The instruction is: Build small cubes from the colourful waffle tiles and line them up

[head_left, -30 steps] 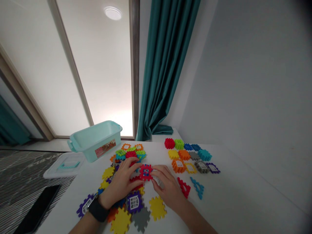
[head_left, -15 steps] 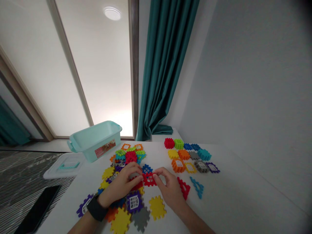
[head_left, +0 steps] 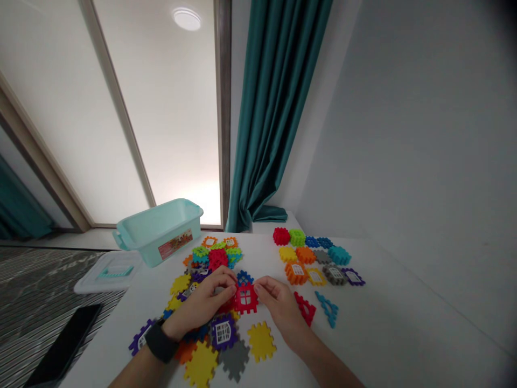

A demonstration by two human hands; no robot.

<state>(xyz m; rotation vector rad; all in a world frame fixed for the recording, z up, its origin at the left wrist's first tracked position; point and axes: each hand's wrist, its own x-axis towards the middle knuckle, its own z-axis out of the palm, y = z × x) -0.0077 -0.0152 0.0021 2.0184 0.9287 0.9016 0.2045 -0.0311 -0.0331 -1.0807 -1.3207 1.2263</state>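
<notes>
Between my two hands is a red square building tile (head_left: 246,299) with a window cut-out and notched edges. My left hand (head_left: 217,296) pinches its left edge, a dark watch on the wrist. On the tile's right edge are the closed fingertips of my right hand (head_left: 274,304). Just behind it a blue tile (head_left: 244,277) shows in part. Below my left hand lie a purple window tile (head_left: 223,332), a grey tile (head_left: 235,360) and a yellow tile (head_left: 201,364). Another yellow tile (head_left: 262,341) lies apart, nearer my right hand. My left hand hides part of the heap.
Sorted stacks, among them an orange one (head_left: 296,273), stand at the back right. Red (head_left: 304,309) and blue (head_left: 327,309) triangular pieces lie right of my right hand. A mint bin (head_left: 161,229) stands back left, beside its lid (head_left: 107,272) and a dark phone (head_left: 64,345).
The red window tile has tipped up to face me more squarely and sits slightly further left. Both hands keep nearly the same place.
</notes>
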